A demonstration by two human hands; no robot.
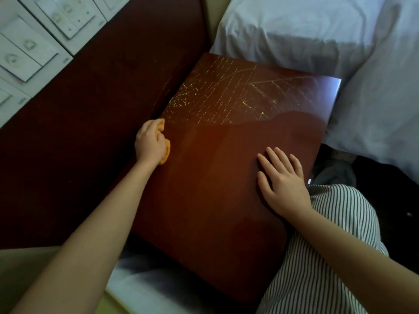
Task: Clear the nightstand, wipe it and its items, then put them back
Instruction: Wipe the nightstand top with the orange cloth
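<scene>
The nightstand (pixel 215 177) stands cleared, seemingly mid-wipe: left hand (pixel 149 143) clutches a cloth (pixel 167 149), right hand (pixel 283 177) rests flat; items not yet returned.

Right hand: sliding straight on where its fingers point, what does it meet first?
Nothing on the nightstand; the right hand would likely reach the pillow past the far edge.

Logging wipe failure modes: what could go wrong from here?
Speckled streaks cover the far half of the nightstand; the cloth in the left hand sits at its left edge, so they may go unwiped. The pillow abuts that streaked edge and could pick up residue. The flat right hand may smudge the top.
</scene>
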